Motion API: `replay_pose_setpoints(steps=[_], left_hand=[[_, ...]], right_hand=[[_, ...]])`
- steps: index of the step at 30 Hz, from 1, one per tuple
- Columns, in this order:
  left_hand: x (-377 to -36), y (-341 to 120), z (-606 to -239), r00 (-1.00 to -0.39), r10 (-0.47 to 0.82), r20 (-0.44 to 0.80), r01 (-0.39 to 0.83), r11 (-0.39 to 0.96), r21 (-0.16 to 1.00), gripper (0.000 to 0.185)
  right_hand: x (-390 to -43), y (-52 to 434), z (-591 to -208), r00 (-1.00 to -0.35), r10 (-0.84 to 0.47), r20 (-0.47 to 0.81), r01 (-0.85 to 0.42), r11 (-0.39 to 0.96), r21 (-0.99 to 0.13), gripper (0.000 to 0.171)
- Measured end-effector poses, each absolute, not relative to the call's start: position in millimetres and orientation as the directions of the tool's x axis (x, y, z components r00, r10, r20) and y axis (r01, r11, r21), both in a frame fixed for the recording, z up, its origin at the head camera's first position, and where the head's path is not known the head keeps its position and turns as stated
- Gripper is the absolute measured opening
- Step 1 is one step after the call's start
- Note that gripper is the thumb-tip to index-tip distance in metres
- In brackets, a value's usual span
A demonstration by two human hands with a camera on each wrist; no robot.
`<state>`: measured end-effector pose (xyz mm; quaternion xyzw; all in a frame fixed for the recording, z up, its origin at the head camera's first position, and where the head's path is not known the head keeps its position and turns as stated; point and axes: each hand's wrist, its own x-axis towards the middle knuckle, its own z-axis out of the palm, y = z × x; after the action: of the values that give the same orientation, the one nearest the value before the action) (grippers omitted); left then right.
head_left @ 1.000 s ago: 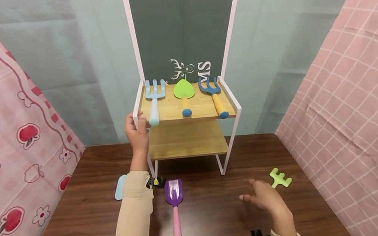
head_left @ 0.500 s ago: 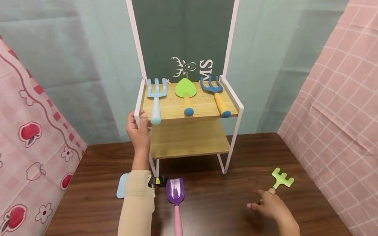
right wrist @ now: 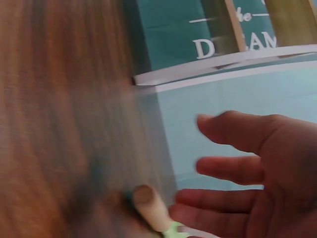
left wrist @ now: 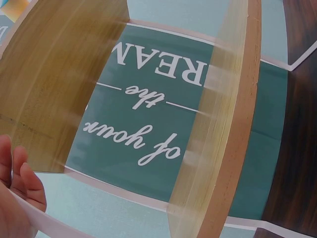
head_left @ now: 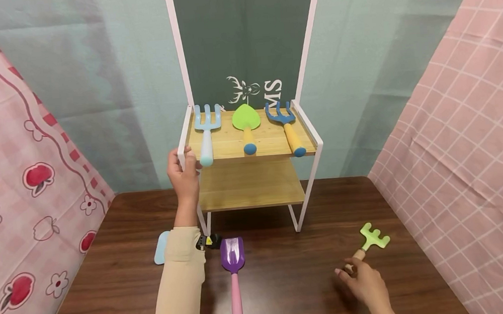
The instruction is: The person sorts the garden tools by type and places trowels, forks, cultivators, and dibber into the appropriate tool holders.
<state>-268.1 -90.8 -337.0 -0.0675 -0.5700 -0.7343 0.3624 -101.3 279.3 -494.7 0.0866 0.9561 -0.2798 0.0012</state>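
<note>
Right hand (head_left: 367,283) now at green rake (head_left: 371,240)

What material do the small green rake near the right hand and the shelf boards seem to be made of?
Green rake: head looks like matte plastic, evenly coloured; its handle looks like pale wood, tan and round-ended. Shelf boards: apparently light wood or wood-look laminate, with visible grain, in a white, probably metal frame.

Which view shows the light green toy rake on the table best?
The head view: the green rake lies whole on the table, with the right hand at its handle end. The right wrist view shows only its blurred handle tip; the left wrist view shows none of it.
</note>
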Motion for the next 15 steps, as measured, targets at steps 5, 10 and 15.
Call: replay_pose_setpoints(steps=[5, 10, 15], left_hand=[[-268, -91, -337, -0.725, -0.461, 0.511, 0.607, -0.077, 0.791, 0.013], [-268, -91, -337, -0.727, -0.457, 0.512, 0.606, -0.079, 0.791, 0.014], [-266, -92, -336, -0.733, -0.447, 0.512, 0.604, -0.083, 0.792, 0.016]], right_hand=[[-102, 275, -505, -0.958, 0.284, 0.033, 0.206, 0.765, -0.61, 0.056], [-105, 275, -518, -0.891, 0.435, 0.131, 0.216, 0.66, -0.72, 0.068], [-108, 278, -523, -0.824, 0.556, 0.11, 0.265, 0.55, -0.792, 0.081]])
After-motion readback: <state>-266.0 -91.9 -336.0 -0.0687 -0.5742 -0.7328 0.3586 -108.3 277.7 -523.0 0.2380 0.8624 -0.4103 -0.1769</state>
